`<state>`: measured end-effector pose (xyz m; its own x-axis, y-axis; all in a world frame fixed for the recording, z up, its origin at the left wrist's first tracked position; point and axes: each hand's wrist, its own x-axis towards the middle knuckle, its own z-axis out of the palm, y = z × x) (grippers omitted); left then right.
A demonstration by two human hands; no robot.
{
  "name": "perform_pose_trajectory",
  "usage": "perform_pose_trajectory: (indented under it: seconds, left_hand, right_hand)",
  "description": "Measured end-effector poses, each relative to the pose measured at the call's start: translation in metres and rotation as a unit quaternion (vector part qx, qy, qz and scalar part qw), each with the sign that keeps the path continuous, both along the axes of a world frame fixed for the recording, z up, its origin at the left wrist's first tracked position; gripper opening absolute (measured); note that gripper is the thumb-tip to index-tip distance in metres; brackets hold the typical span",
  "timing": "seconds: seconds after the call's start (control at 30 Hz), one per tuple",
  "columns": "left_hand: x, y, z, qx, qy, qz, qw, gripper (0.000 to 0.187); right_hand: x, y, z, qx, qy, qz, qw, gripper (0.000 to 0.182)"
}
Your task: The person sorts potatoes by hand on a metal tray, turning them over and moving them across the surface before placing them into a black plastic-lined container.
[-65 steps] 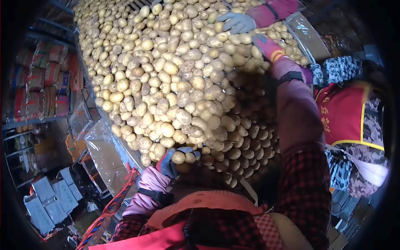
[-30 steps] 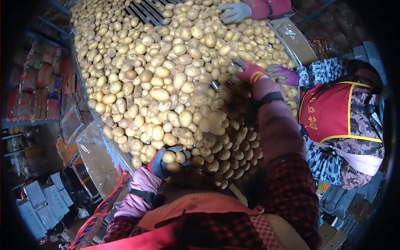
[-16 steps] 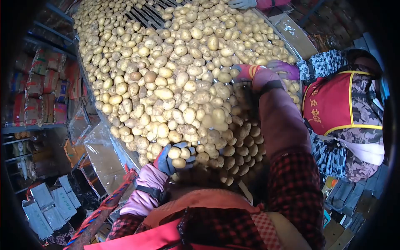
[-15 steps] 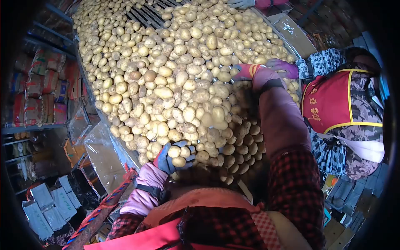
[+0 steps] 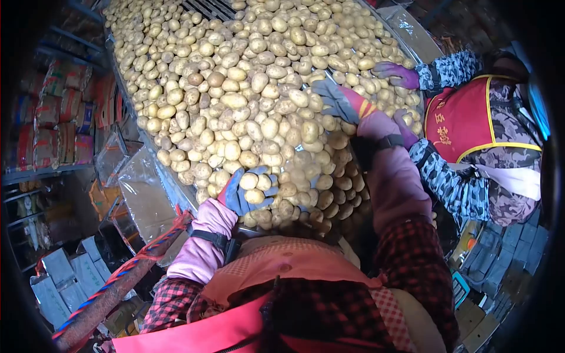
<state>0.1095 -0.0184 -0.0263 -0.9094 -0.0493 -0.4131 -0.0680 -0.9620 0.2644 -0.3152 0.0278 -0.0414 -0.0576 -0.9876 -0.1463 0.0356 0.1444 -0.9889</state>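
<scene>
A large heap of yellow-brown potatoes point(image 5: 235, 100) covers the sloping bed in front of me. My left hand point(image 5: 238, 194), in a blue-grey glove with a red back, is at the near edge with its fingers curled around a couple of potatoes point(image 5: 251, 188). Farther up and to the right, my right hand point(image 5: 341, 103) lies over the heap in a matching glove, fingers stretched out and apart, touching potatoes beneath. Below my right forearm, more potatoes point(image 5: 341, 188) sit in shadow.
At right, a co-worker in a red apron point(image 5: 459, 120) has purple-gloved hands point(image 5: 397, 75) on the heap. Dark slats point(image 5: 209, 8) show at the far end. A rope-wrapped bar point(image 5: 129, 282) is at lower left, near cardboard flaps point(image 5: 144, 191) and grey boxes point(image 5: 70, 282).
My right hand has moved left and its fingers have spread into view. My left hand has shifted slightly down, still with potatoes. The co-worker's hands are farther apart; another person's glove has left the top.
</scene>
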Motion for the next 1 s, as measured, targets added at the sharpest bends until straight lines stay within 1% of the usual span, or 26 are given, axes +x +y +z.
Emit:
perform_pose_trajectory:
  seconds: [0.07, 0.1, 0.13, 0.17, 0.2, 0.27, 0.3, 0.33, 0.4, 0.43, 0.47, 0.5, 0.53, 0.57, 0.6, 0.63, 0.67, 0.7, 0.73, 0.77, 0.8, 0.83, 0.87, 0.93, 0.97, 1.0]
  left_hand:
    - [0.001, -0.001, 0.001, 0.014, 0.012, 0.000, 1.000, 0.075]
    - [0.002, -0.001, 0.000, 0.020, 0.020, -0.005, 1.000, 0.075]
    - [0.002, 0.000, 0.000, 0.018, 0.010, 0.002, 1.000, 0.074]
    - [0.002, 0.001, 0.003, 0.014, 0.001, 0.008, 1.000, 0.074]
    - [0.001, 0.002, 0.006, 0.010, -0.006, 0.011, 1.000, 0.073]
    - [-0.001, 0.004, 0.006, -0.021, -0.005, 0.011, 1.000, 0.071]
    - [-0.001, 0.008, 0.003, 0.001, -0.009, 0.029, 1.000, 0.071]
    - [-0.001, 0.008, 0.001, 0.019, -0.013, 0.042, 0.999, 0.070]
    - [-0.003, 0.007, 0.007, 0.030, -0.020, 0.045, 0.998, 0.065]
    - [-0.004, 0.009, 0.010, 0.034, -0.019, 0.068, 0.997, 0.066]
    - [-0.005, 0.011, 0.011, 0.040, -0.018, 0.090, 0.995, 0.068]
    - [-0.007, 0.008, 0.011, 0.041, -0.011, 0.111, 0.993, 0.066]
    - [-0.016, 0.012, 0.035, 0.038, 0.009, 0.136, 0.990, 0.062]
    - [-0.026, 0.016, 0.042, -0.065, 0.009, 0.161, 0.985, 0.059]
    - [-0.036, 0.023, 0.050, -0.166, 0.010, 0.184, 0.969, 0.057]
    - [-0.052, 0.033, 0.074, -0.327, -0.063, 0.117, 0.935, 0.054]
    - [-0.055, 0.039, 0.066, -0.568, 0.009, 0.047, 0.822, 0.057]
    - [-0.061, 0.048, 0.073, -0.761, 0.065, 0.045, 0.643, 0.061]
    - [-0.066, 0.068, 0.080, -0.891, 0.098, 0.015, 0.444, 0.066]
    - [-0.069, 0.080, 0.085, -0.899, 0.107, -0.008, 0.424, 0.071]
    - [-0.071, 0.091, 0.086, -0.906, 0.115, -0.031, 0.405, 0.076]
    - [-0.073, 0.098, 0.083, -0.894, 0.148, -0.056, 0.419, 0.078]
    - [-0.071, 0.108, 0.081, -0.888, 0.154, -0.060, 0.430, 0.077]
    - [-0.069, 0.113, 0.083, -0.870, 0.162, -0.058, 0.463, 0.073]
    - [-0.068, 0.108, 0.071, -0.858, 0.161, -0.035, 0.487, 0.072]
    - [-0.067, 0.100, 0.055, -0.844, 0.158, -0.011, 0.512, 0.070]
  right_hand:
    - [0.003, 0.013, 0.004, 0.020, -0.160, -0.118, 0.980, 0.054]
    - [0.009, 0.015, 0.003, 0.017, 0.054, -0.182, 0.982, 0.059]
    - [0.019, 0.024, 0.001, 0.050, 0.253, -0.129, 0.958, 0.056]
    - [0.044, 0.038, 0.006, 0.082, 0.441, -0.073, 0.891, 0.054]
    - [0.067, 0.048, 0.013, 0.114, 0.609, -0.018, 0.784, 0.052]
    - [0.099, 0.048, 0.020, 0.166, 0.644, -0.053, 0.745, 0.044]
    - [0.106, 0.047, 0.010, 0.171, 0.672, -0.089, 0.715, 0.042]
    - [0.105, 0.046, -0.006, 0.154, 0.662, -0.110, 0.725, 0.040]
    - [0.133, 0.060, 0.036, 0.104, 0.565, -0.197, 0.795, 0.039]
    - [0.152, 0.068, 0.044, 0.020, 0.359, -0.260, 0.896, 0.043]
    - [0.172, 0.078, 0.048, -0.070, 0.133, -0.306, 0.940, 0.048]
    - [0.194, 0.088, 0.048, -0.037, -0.079, -0.335, 0.938, 0.050]
    - [0.215, 0.097, 0.047, -0.008, -0.288, -0.349, 0.892, 0.053]
    - [0.228, 0.104, 0.037, -0.033, -0.518, -0.306, 0.798, 0.050]
    - [0.241, 0.111, 0.022, -0.062, -0.714, -0.242, 0.654, 0.047]
    - [0.254, 0.113, 0.006, -0.074, -0.628, -0.299, 0.715, 0.048]
    - [0.265, 0.111, -0.010, -0.083, -0.532, -0.354, 0.765, 0.048]
    - [0.273, 0.110, -0.015, -0.086, -0.428, -0.405, 0.804, 0.048]
    - [0.277, 0.120, -0.019, -0.087, -0.420, -0.425, 0.797, 0.049]
    - [0.280, 0.130, -0.015, -0.088, -0.411, -0.445, 0.791, 0.050]
    - [0.280, 0.148, 0.019, -0.092, -0.499, -0.436, 0.743, 0.051]
    - [0.280, 0.166, 0.055, -0.097, -0.584, -0.421, 0.688, 0.052]
    - [0.279, 0.185, 0.071, -0.102, -0.662, -0.400, 0.626, 0.054]
    - [0.277, 0.214, 0.065, -0.229, -0.634, -0.340, 0.656, 0.037]
    - [0.276, 0.229, 0.063, -0.291, -0.618, -0.306, 0.663, 0.031]
    - [0.273, 0.251, 0.074, -0.266, -0.308, -0.495, 0.768, 0.023]
